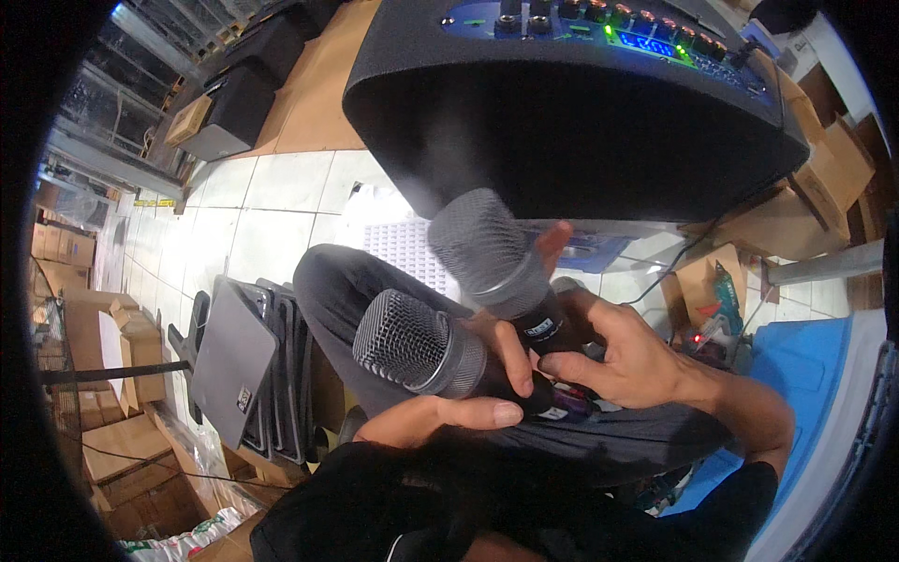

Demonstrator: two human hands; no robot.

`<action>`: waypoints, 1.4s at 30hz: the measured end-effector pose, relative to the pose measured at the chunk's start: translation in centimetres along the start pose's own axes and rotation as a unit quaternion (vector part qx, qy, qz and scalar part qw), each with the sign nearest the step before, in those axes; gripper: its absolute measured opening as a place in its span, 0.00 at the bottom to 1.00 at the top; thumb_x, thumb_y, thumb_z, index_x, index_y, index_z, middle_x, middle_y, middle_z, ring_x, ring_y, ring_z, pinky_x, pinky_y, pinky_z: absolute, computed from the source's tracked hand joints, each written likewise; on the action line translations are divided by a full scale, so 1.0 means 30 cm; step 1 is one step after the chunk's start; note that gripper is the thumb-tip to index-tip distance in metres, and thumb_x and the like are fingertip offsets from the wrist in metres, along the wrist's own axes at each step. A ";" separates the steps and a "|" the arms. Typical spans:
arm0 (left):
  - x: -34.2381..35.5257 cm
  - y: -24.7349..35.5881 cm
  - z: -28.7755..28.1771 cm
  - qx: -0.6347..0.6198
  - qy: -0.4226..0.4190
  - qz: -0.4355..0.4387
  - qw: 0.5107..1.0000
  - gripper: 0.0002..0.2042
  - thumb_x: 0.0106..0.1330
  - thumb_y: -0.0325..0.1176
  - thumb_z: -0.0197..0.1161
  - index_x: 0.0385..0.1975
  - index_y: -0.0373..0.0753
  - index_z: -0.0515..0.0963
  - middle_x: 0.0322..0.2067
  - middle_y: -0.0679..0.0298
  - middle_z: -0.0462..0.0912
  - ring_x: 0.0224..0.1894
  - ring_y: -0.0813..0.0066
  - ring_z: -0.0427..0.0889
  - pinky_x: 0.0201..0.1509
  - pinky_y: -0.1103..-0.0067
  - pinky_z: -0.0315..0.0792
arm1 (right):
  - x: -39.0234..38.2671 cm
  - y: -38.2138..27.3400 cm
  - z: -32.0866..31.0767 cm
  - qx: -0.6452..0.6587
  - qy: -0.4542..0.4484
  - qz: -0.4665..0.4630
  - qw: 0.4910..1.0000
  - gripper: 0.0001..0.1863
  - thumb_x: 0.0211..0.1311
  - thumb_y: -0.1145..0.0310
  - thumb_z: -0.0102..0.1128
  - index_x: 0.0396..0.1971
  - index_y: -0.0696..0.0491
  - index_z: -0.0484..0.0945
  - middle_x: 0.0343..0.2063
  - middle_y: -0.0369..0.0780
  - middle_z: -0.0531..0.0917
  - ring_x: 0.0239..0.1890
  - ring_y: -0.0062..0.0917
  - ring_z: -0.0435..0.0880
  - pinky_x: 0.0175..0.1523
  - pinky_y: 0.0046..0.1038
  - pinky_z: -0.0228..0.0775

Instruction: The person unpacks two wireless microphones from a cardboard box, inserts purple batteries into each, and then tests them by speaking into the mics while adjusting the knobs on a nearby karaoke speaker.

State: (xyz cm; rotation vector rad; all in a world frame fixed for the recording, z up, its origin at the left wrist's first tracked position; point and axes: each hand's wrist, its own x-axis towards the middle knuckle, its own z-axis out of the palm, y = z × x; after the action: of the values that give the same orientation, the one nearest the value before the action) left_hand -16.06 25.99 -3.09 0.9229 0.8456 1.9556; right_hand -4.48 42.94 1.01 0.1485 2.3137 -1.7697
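Note:
Two black handheld microphones with grey mesh heads are in my hands above my lap. My left hand (468,409) is wrapped round the body of the nearer microphone (421,348), its thumb lying along the handle. Closed on the farther microphone (494,253) is my right hand (623,347), with one fingertip showing beyond the handle. Both mesh heads point up and to the left, the farther one raised higher. Their lower ends are partly hidden by my fingers.
A large black speaker (562,131) with a lit control panel (646,42) stands ahead. At left are stacked dark grey panels (239,361) and cardboard boxes (131,450). A printed sheet (407,248) lies on the white tiles. A blue surface (796,375) is at right, beside an open carton (707,281).

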 end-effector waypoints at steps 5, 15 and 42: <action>0.000 -0.014 -0.001 -0.087 0.013 -0.020 0.996 0.10 0.46 0.36 0.75 0.25 0.47 0.80 0.75 0.42 0.48 0.78 0.40 0.44 0.76 0.49 0.42 | -0.066 -0.055 -0.065 0.173 0.046 0.052 0.982 0.25 0.69 0.68 0.62 0.60 0.61 0.64 0.38 0.41 0.83 0.40 0.18 0.83 0.38 0.23 0.74; -0.107 -0.222 -0.072 -0.206 -0.063 -0.060 0.975 0.09 0.61 0.22 0.66 0.37 0.34 0.73 0.48 0.41 0.78 0.50 0.49 0.82 0.55 0.59 0.76 | -0.204 -0.096 -0.151 0.313 0.149 -0.154 0.925 0.28 0.64 0.69 0.62 0.58 0.67 0.63 0.40 0.47 0.82 0.26 0.21 0.81 0.32 0.22 0.73; -0.125 -0.348 -0.121 -0.024 0.030 -0.143 0.989 0.09 0.58 0.19 0.67 0.29 0.33 0.71 0.29 0.54 0.77 0.27 0.62 0.79 0.33 0.66 0.76 | -0.179 -0.141 -0.154 0.146 0.366 -0.148 0.907 0.21 0.65 0.61 0.54 0.46 0.63 0.65 0.19 0.38 0.73 0.16 0.19 0.72 0.22 0.23 0.68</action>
State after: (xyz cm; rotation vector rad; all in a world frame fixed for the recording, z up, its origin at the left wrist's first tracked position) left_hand -13.64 26.74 -14.48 0.6753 0.9074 1.7530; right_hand -0.73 46.56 7.39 0.6443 2.6184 -2.5568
